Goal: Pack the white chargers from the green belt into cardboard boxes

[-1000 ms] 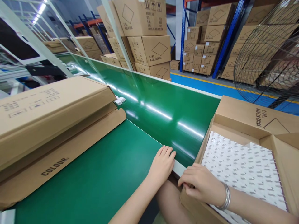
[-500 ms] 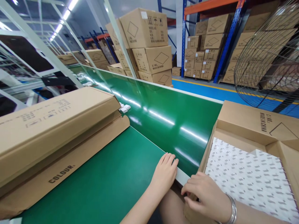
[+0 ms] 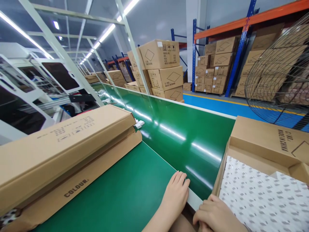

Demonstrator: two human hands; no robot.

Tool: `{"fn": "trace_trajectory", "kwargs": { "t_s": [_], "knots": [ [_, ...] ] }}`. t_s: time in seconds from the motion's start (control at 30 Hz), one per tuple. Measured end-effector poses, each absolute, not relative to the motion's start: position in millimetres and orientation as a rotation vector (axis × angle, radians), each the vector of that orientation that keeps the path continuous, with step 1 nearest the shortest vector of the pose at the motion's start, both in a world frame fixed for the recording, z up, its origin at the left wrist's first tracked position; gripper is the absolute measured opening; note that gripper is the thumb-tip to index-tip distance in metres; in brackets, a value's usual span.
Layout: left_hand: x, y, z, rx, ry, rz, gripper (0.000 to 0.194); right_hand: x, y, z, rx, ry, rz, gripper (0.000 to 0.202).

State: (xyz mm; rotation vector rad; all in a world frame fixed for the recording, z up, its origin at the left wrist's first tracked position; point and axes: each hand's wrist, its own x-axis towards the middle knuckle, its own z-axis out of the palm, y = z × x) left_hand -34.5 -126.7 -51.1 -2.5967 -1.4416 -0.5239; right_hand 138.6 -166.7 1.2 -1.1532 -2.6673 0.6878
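Observation:
My left hand (image 3: 177, 190) lies on the green-topped workbench (image 3: 116, 183) at its pale edge strip (image 3: 194, 199), palm down, fingers extended over the edge and holding nothing. Just right of it, low in the view, is my right hand (image 3: 216, 212). Its fingers bend loosely downward beside the near corner of an open carton (image 3: 223, 175); nothing shows in them, though the fingertips are partly hidden. Inside that carton is a layer of white items with a grey printed pattern (image 3: 260, 193).
A long cardboard box (image 3: 72, 138) with a raised lid lies on the bench at left, its front flap marked "COLOUR". Beyond runs a green conveyor belt (image 3: 173, 138) with small white pieces (image 3: 139, 123). A wire-caged fan (image 3: 277, 77) and stacked cartons (image 3: 164, 77) stand behind.
The view has tilted up and shifted left, so the scene sits lower and further right. My left hand stays on the bench edge; my right hand's fingers now point more downward.

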Motion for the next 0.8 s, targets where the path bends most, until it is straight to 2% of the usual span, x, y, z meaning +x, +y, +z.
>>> {"fn": "trace_trajectory", "kwargs": {
  "t_s": [0.27,0.53,0.7,0.8],
  "knots": [
    [-36.3,-127.8,-51.2,-2.601,-1.384,-0.535,0.027,136.6,-169.8,8.9,-1.134,-2.740,0.762,0.030],
    [-38.6,-127.6,-54.7,-2.591,-1.349,-0.533,0.029,137.6,-170.5,6.6,-1.125,-2.794,0.667,0.026],
    [-40.3,-126.9,-55.8,-2.611,-1.327,-0.554,0.029,147.4,-180.3,11.5,-1.024,-2.854,0.229,0.011],
    [-41.0,-126.3,-56.3,-2.614,-1.305,-0.572,0.028,166.3,-193.9,14.6,-1.024,-2.783,-0.031,0.015]
  ]
}}
